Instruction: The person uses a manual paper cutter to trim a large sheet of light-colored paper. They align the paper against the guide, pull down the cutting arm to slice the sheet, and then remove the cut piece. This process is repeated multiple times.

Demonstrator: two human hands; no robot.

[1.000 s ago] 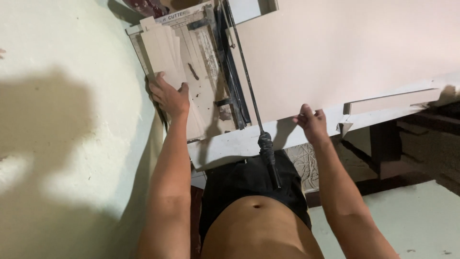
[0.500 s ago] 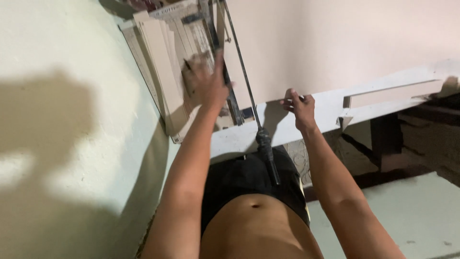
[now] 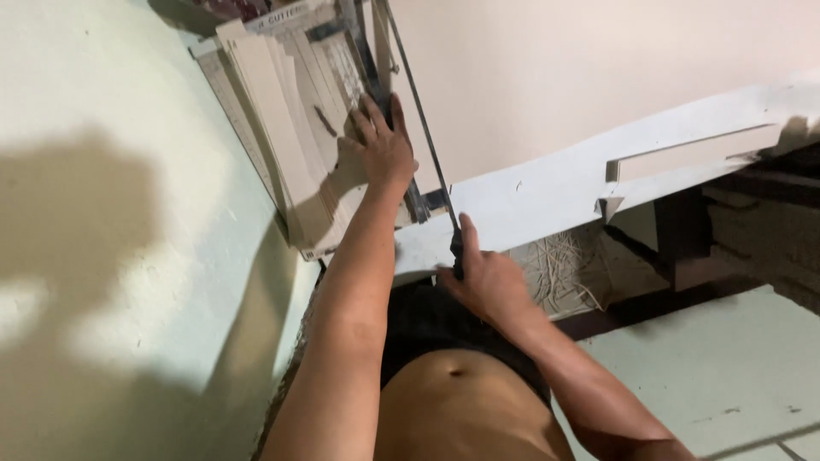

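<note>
Head view looked down on a lever paper cutter [image 3: 325,111], and we take that cutter as our landmark. Our left hand [image 3: 380,149] lay open and flat, palm down, on the fanned stack of pale card sheets [image 3: 282,119] resting on the cutter's bed, fingers spread just beside the blade edge. Our right hand [image 3: 483,277] was closed around the dark handle [image 3: 457,248] at the near end of the long blade arm [image 3: 418,119], which ran away from us along the cutter's right edge. Right of the cutter, the white worktop [image 3: 598,183] carried a large pale sheet [image 3: 598,77]; below that worktop's edge, a heap of thin paper offcuts [image 3: 564,273] showed near the floor.

We judged the step in hand to be the cut itself: stack pinned, lever gripped. How far the arm stood above the bed, we could not tell. The next move called for steady downward pressure on the stack, fingertips kept left of the blade line, and one even pull on the handle.
</note>
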